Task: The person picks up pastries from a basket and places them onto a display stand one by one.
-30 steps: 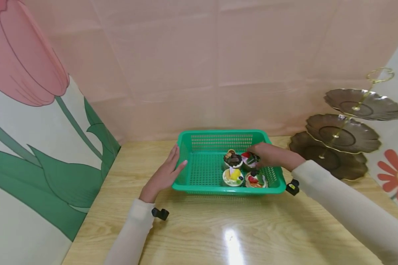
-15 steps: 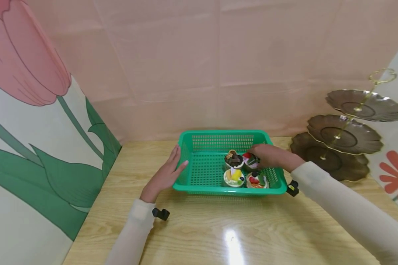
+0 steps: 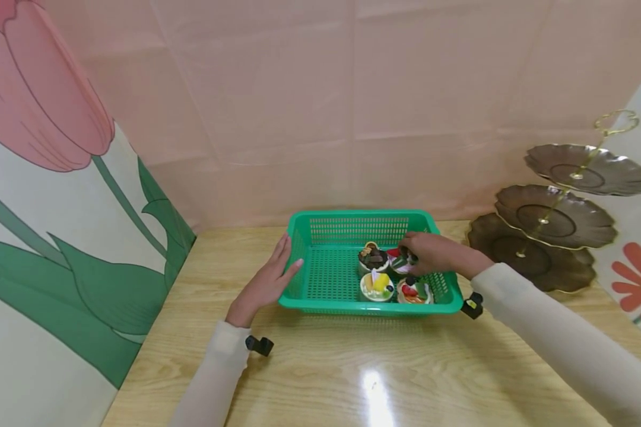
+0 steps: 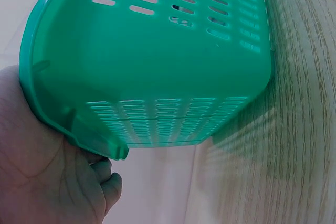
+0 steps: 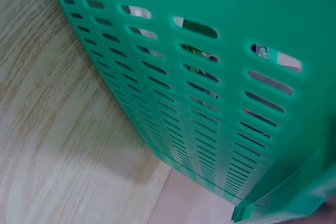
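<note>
A green plastic basket (image 3: 326,307) stands on the table with several cupcakes grouped in its right half. My right hand (image 3: 432,254) reaches over the right wall and grips the back-right cupcake (image 3: 400,263), which has red and dark toppings; the fingers partly cover it. Left of that sits a chocolate-topped cupcake (image 3: 373,258). In front are a cupcake with yellow fruit (image 3: 376,286) and one with red fruit (image 3: 413,292). My left hand (image 3: 264,283) rests, fingers extended, against the basket's left rim. In the right wrist view the basket wall (image 5: 157,82) hides the held cupcake.
On the right stands a three-tier brown stand with scalloped plates (image 3: 555,216) and a gold handle (image 3: 616,121). Pink cloth (image 3: 278,118) hangs behind the wooden table (image 3: 310,367). A tulip-printed panel (image 3: 48,225) borders the left side.
Between half a second ago and now, the gripped cupcake and the chocolate-topped one have shifted slightly left in the basket. My left hand has stayed at the rim.
</note>
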`<state>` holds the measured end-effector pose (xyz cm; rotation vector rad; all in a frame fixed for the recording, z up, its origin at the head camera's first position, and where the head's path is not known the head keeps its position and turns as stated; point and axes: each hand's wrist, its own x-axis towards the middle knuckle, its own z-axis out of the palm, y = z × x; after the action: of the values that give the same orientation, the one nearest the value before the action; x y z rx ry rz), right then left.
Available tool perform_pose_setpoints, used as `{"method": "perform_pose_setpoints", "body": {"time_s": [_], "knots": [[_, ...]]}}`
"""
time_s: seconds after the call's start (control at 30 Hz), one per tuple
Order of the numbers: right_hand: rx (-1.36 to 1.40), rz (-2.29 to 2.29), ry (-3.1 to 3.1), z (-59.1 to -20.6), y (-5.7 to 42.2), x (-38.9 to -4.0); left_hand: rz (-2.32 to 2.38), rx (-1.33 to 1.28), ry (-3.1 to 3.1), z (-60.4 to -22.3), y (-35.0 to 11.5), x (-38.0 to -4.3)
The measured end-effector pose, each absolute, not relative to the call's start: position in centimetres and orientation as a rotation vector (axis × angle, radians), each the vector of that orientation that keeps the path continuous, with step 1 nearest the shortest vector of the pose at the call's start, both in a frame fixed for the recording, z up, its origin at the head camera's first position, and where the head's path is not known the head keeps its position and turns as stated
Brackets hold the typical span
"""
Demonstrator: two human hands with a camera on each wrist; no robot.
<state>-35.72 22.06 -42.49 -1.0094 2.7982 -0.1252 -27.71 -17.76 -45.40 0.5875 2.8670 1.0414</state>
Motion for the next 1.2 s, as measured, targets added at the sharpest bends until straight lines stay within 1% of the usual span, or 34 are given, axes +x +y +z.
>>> {"method": "perform_pose_setpoints", "body": {"time_s": [0.3,0.67,0.97,1.2], "knots": [[-1.014,-0.199,2.81,-42.7,22.4,-35.5,1.039,0.605,2.872,-45.6,-17.7,-27.8],[-1.03,-0.329,2.853,-41.8,22.6,-34.7,1.036,0.608,2.873,-45.6,-17.7,-27.8],[-1.007,-0.437,2.949,-39.8,23.6,-34.1,1.049,0.601,2.871,-45.8,-17.8,-27.8],[-0.93,-0.582,2.982,-37.5,25.2,-33.2,1.065,0.6,2.867,-45.8,-17.8,-27.8]]}}
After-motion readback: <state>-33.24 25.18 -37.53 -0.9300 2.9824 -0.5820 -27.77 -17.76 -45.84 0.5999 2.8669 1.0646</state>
